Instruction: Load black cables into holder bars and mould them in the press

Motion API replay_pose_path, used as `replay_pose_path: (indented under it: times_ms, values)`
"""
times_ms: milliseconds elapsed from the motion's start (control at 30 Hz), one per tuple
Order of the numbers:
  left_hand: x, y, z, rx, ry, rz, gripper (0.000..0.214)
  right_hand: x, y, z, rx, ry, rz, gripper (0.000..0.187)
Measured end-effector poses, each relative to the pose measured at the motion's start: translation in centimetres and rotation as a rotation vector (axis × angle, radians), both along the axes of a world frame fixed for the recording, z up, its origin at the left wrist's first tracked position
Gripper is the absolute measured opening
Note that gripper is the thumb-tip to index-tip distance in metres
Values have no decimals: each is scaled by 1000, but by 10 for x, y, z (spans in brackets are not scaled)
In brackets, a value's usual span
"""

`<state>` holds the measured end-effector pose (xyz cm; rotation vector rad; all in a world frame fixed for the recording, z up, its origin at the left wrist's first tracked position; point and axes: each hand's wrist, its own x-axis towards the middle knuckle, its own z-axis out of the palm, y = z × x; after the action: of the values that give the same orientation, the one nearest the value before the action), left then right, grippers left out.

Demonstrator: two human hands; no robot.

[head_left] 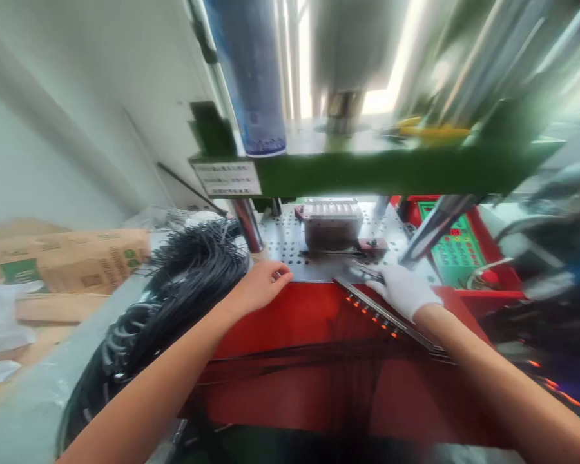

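Observation:
My bare left hand (263,283) rests curled on the front edge of the perforated metal plate (290,241) of a green press machine, its fingers bent; anything in them is hidden. My right hand (403,290), in a white glove, grips the near end of a long dark metal strip (391,319) carrying a row of small orange-tipped parts, laid diagonally over the red machine front (290,335). A grey metal mould block (332,225) sits on the plate beyond both hands. Thin black wires (319,354) stretch across the red surface.
A big bundle of black cables (183,283) lies at the left beside cardboard boxes (77,258). The green press frame (377,171) with steel columns hangs overhead. A red and green control panel (457,248) stands at the right.

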<state>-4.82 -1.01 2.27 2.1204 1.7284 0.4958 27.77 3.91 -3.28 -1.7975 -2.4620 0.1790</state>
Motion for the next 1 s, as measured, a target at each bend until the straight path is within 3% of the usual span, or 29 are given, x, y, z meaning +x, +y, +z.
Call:
replay_pose_path:
  times_ms: [100,233,300,400,533,667,733,800,900,1000]
  values:
    - [30,20,-15,-29,-4,-139,33,-11,1,6,59,-5,-28,42]
    - [59,45,-34,-45,17,-274,35,5,-12,13,89,13,-57,43]
    - [69,52,-43,-48,35,-330,36,22,-31,19,87,86,-86,40]
    - [78,60,-54,-57,67,-385,40,48,-66,22,-33,188,-134,38]
    - [84,70,-61,-86,78,-411,37,62,-99,11,-113,106,-80,30]
    - [74,72,-46,-213,19,-436,33,60,-96,5,-80,92,-63,31]
    - [64,67,-30,-405,-159,-358,34,57,-85,10,-92,180,-74,30]
    - [53,61,-14,-551,-453,-200,35,52,-69,20,-125,311,-88,28]
    - [39,63,5,-472,-775,44,32,37,-35,41,-225,529,-116,30]
    - [29,88,13,-277,-837,181,31,13,13,64,-295,788,-177,35]
